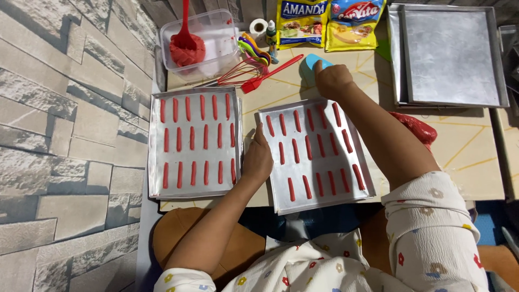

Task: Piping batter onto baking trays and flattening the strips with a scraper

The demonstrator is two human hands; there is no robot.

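Note:
My left hand (257,159) rests on the left edge of a metal baking tray (324,194) that carries several red dough sticks (321,146) in rows. My right hand (332,79) reaches past the tray's far edge and closes on a light blue scraper (310,66) lying on the tabletop. A second tray (157,157) to the left is filled with rows of the same red sticks.
At the back stand a clear tub (216,43) with red dough and a red spatula, a red whisk and brush (254,75), coloured measuring spoons, two yellow packets (330,24) and stacked metal trays (451,57). A red bag (416,127) lies right. A stone-pattern wall runs along the left.

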